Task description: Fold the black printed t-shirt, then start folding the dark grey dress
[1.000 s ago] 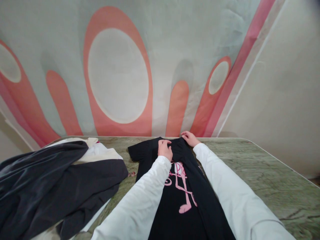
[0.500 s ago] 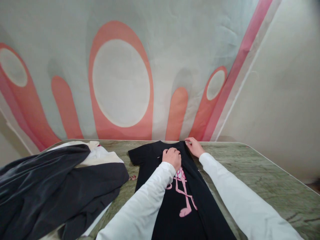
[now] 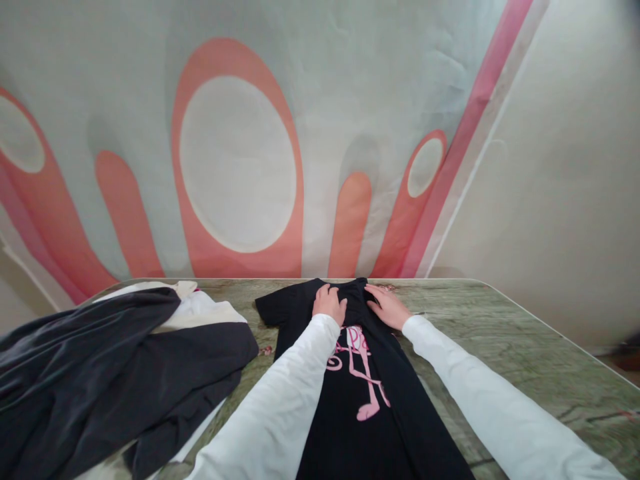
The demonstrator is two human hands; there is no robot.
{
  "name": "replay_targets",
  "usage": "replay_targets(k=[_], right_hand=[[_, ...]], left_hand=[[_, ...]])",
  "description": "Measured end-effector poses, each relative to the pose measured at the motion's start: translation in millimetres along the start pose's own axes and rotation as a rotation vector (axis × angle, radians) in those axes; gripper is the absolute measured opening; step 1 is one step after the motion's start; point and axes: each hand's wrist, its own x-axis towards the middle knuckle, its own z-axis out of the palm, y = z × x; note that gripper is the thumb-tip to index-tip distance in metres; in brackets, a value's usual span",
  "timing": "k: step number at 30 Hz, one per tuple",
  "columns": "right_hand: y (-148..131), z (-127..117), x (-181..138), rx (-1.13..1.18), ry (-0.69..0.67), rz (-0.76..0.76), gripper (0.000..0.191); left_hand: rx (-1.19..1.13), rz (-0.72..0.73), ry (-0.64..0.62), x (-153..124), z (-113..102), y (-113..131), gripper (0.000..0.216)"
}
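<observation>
A black T-shirt [image 3: 340, 433] with a pink long-legged cartoon figure printed on it lies on the table, collar toward the wall. Its left sleeve is spread out, while the right side is folded inward over the front. My left hand [image 3: 329, 303] rests on the upper chest just below the collar, its fingers apart and slightly bent. On the folded right edge near the shoulder lies my right hand [image 3: 389, 308], fingers stretched out flat against the fabric. Part of the print is hidden by my left hand and sleeve.
A heap of dark grey clothing [image 3: 200, 367] with white and cream garments [image 3: 200, 311] under it covers the left of the table. The wood-grain table [image 3: 500, 340] ends at a wall with a pink-and-grey mural [image 3: 240, 167].
My left hand has shifted left and up toward the collar. My right hand has moved slightly down, its fingers now flatter on the folded edge. The camera view has shifted slightly.
</observation>
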Motion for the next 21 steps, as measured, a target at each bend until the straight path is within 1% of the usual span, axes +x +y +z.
replay_targets(k=[3, 6, 9, 12, 17, 19, 21], right_hand=[[-31, -18, -26, 0.068, 0.078, -0.005, 0.02], [-67, -33, -57, 0.096, 0.017, 0.028, 0.013], [-91, -40, -78, 0.09, -0.054, 0.065, 0.015], [-97, -39, -84, 0.083, -0.065, 0.102, 0.02], [-93, -30, -79, 0.025, -0.063, 0.168, 0.024], [-93, -27, -78, -0.011, -0.06, 0.191, 0.024], [-93, -25, -78, -0.035, -0.061, 0.217, 0.024]], left_hand=[[0.006, -0.088, -0.041, 8, -11, -8, 0.033], [0.024, -0.165, -0.086, 15, -20, -16, 0.034], [0.028, -0.214, -0.12, 18, -23, -21, 0.034], [0.009, -0.218, -0.167, 18, -23, -20, 0.031], [-0.035, -0.16, -0.223, 13, -23, -8, 0.029], [-0.056, -0.123, -0.25, 12, -26, -1, 0.03], [-0.085, -0.055, -0.296, 11, -31, 6, 0.029]])
